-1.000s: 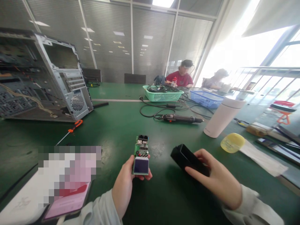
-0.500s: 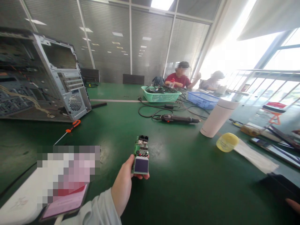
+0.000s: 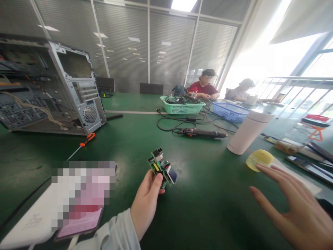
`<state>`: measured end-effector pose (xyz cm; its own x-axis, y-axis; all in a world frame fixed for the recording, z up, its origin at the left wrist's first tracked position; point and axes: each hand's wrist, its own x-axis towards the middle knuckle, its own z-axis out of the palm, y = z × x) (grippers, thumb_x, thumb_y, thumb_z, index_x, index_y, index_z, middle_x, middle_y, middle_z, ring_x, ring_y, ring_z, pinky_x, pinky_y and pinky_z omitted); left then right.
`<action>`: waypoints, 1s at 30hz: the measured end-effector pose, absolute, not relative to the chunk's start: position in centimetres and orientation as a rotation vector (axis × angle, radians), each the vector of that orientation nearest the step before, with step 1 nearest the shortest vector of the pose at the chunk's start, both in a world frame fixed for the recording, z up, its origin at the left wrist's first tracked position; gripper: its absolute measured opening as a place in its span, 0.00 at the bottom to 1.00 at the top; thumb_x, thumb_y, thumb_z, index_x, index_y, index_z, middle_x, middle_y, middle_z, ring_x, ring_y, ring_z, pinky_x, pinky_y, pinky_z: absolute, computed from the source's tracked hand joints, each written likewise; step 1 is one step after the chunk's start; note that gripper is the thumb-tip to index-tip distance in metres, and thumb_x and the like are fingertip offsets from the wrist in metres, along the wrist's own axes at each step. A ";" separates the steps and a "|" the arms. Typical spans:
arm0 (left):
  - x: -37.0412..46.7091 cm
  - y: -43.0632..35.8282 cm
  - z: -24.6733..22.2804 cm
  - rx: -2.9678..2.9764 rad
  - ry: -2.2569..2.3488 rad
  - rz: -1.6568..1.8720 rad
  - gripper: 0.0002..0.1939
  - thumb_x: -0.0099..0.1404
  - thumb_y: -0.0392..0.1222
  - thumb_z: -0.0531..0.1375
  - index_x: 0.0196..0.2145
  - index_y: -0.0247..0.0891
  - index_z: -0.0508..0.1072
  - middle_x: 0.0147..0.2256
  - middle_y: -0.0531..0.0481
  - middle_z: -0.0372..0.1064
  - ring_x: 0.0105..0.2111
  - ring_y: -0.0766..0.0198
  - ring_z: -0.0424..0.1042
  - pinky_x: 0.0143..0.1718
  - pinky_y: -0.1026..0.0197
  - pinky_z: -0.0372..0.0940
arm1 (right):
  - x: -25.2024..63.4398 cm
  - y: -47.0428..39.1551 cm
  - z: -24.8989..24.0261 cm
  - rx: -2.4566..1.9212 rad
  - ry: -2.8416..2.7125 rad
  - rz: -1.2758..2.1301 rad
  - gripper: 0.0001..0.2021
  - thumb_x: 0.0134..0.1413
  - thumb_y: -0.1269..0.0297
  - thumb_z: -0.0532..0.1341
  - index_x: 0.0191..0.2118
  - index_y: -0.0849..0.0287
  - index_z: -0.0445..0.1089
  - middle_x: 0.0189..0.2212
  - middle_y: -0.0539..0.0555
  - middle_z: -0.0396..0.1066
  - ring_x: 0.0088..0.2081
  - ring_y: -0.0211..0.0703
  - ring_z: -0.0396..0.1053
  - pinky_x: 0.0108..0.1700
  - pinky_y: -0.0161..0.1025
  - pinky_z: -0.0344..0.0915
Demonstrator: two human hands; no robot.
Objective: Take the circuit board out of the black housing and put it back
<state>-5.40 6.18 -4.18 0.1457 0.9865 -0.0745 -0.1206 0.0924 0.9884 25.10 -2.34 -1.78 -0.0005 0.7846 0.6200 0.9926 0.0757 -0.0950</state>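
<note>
My left hand is closed around a small green circuit board with a dark square display on it. The board is tilted above the green table, its edge with yellow and black parts turned toward me. My thumb presses on its near side, and the other fingers are mostly hidden underneath. On the right, my right hand is open with its fingers spread and holds nothing. Its fingertips overlap the lower edge of a round yellow container in view; whether they touch it I cannot tell.
An open computer case stands at left, an orange-handled screwdriver before it. Nearby lie a phone and a white device. Behind are a corded electric screwdriver, a pale bottle, green and blue baskets, and two people.
My left hand has turned the circuit board, so its display now faces right and its side shows. My right hand has come into view from the lower right, fingers spread.
</note>
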 end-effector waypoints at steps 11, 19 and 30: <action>-5.2 6.0 -4.5 1.412 0.974 1.174 0.13 0.52 0.37 0.65 0.37 0.40 0.70 0.38 0.48 0.73 0.43 0.53 0.71 0.47 0.52 0.64 | 9.8 1.6 -0.6 -1.126 -2.253 -0.399 0.20 0.68 0.70 0.44 0.62 0.61 0.53 0.63 0.52 0.47 0.64 0.53 0.42 0.63 0.54 0.47; -5.4 5.2 -3.6 1.750 1.094 1.071 0.13 0.51 0.33 0.62 0.37 0.40 0.72 0.35 0.51 0.67 0.38 0.56 0.70 0.42 0.55 0.64 | 12.6 3.7 -2.9 -1.140 -2.313 -0.114 0.16 0.72 0.58 0.46 0.58 0.59 0.59 0.50 0.58 0.62 0.51 0.51 0.62 0.49 0.48 0.67; -5.1 5.3 -4.5 1.542 1.081 1.067 0.33 0.51 0.38 0.60 0.54 0.41 0.56 0.53 0.40 0.63 0.55 0.49 0.62 0.50 0.46 0.61 | 13.9 3.8 -1.8 -1.211 -2.216 0.121 0.13 0.55 0.74 0.60 0.45 0.56 0.60 0.45 0.55 0.62 0.45 0.49 0.63 0.44 0.44 0.64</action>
<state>-5.12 5.30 -4.50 0.2318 0.9635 0.1340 0.1466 -0.1708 0.9743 13.95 3.85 -1.80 -0.4009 0.7906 0.4629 0.7356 0.5789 -0.3518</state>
